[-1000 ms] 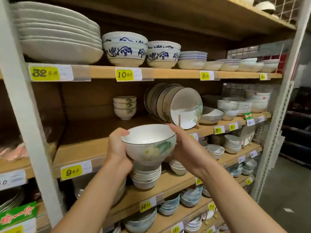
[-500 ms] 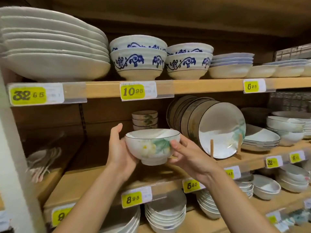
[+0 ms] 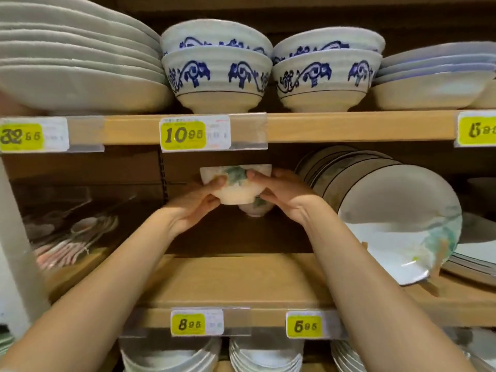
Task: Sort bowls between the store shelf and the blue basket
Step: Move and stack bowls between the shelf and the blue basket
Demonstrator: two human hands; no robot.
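Note:
A white bowl with a green floral pattern (image 3: pixel 236 183) is held deep inside the middle wooden shelf (image 3: pixel 241 283), just under the shelf above. My left hand (image 3: pixel 198 202) grips its left side and my right hand (image 3: pixel 279 191) grips its right side. Directly below it, part of a matching small bowl (image 3: pixel 256 209) shows on the shelf; the rest of that stack is hidden by the held bowl and my hands. The blue basket is not in view.
Upright plates with dark rims (image 3: pixel 386 218) lean to the right of the hands. Blue-patterned bowls (image 3: pixel 217 65) and large white dishes (image 3: pixel 77 65) sit on the upper shelf. Stacked white bowls (image 3: pixel 265 355) fill the shelf below. Wrapped spoons (image 3: pixel 72 237) lie at left.
Both hands have carried the floral bowl up and back into the middle shelf, over the small bowl stack. The camera has moved closer to the shelf.

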